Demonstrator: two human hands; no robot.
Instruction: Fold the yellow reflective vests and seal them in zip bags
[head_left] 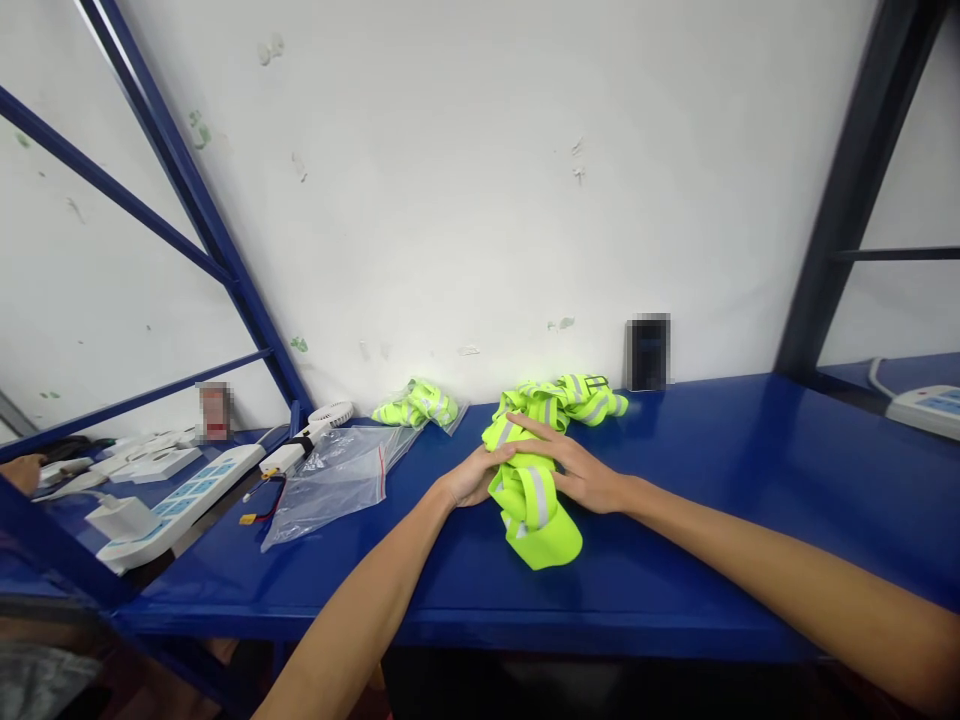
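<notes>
A bundle of neon yellow-green fabric with silver reflective stripes (536, 495) lies on the blue table (712, 470), one rounded end towards the front edge. My left hand (474, 478) is wrapped against its left side, fingers partly hidden under my right hand and the fabric. From the right, my right hand (581, 470) lies over the bundle with its fingers spread, reaching across to my left hand. More of the same fabric, with a black buckle (597, 382), stretches back and to the right.
Another neon bundle (420, 404) sits by the wall on a clear bag. Left of it are an empty zip bag (330, 490), a small fan (330, 413) and a power strip (187, 505). A black device (649, 352) leans on the wall. Another person's hand (22, 473) shows far left.
</notes>
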